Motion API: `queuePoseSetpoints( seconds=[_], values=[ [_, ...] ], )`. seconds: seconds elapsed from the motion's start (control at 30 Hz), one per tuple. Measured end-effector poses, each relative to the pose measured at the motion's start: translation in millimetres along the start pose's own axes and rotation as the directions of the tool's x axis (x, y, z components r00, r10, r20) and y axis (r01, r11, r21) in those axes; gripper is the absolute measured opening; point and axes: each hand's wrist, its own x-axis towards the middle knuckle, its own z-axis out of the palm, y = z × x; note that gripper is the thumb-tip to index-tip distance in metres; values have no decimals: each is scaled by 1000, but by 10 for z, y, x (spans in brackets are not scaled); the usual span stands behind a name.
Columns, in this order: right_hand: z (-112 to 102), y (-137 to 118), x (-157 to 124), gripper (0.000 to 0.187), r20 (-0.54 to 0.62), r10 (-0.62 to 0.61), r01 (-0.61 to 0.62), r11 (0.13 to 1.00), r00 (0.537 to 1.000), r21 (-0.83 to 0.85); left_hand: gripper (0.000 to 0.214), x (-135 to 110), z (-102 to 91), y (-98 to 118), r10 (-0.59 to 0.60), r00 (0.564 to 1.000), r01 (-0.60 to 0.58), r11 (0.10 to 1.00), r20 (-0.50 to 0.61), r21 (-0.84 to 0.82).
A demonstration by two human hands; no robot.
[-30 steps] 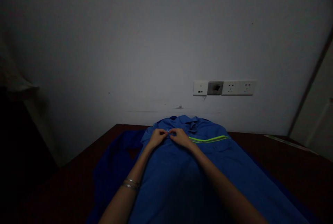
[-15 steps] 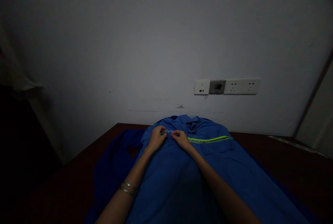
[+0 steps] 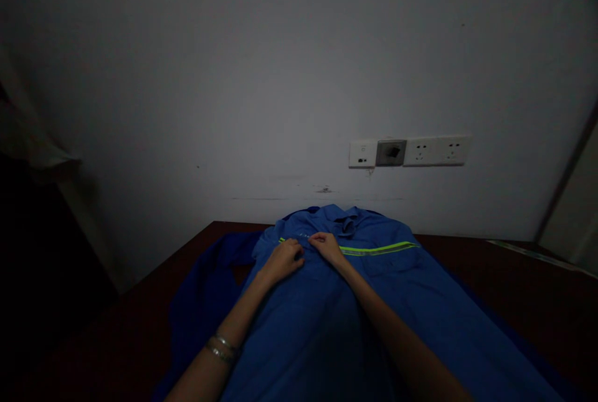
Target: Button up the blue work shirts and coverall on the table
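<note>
Pale wall with sockets above a dark reddish table.

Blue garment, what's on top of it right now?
The left hand and right hand are over the chest of the blue garment, near its yellow-green stripe. The fabric directly beneath the hands is covered, so it can't be seen.

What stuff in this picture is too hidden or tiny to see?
All in the head view:
White lettering on the blue shirt: too small and dim to read.
Part of the yellow-green stripe: behind the left hand.
Whether the right hand pinches cloth: its own fingers hide it.
The shirt's bottom: cut off by the lower edge.
</note>
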Motion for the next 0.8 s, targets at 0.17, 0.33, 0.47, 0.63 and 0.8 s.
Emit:
queuePoseSetpoints(
  seconds=[0.17,0.33,0.47,0.63,0.8],
  values=[
    [-5,-8,-12,16,-9,6,-6,1000,1000,18,16,36,22,-46,-25,1000,25,999,9,-21],
    [-4,-13,-16,17,-7,4,-4,999,1000,34,20,44,48,-53,-33,999,33,999,18,-20],
    [-2,-30,-22,16,-8,-13,13,999,1000,48,21,49,104,-103,-47,998,45,995,-28,-87],
    [12,-57,-37,19,-6,-49,49,997,999,67,21,88,167,-166,-172,980,143,958,-102,-247],
    [32,-52,-48,21,-6,-71,71,994,997,83,20,108,190,-118,-322,935,252,897,-146,-364]
  ],
)
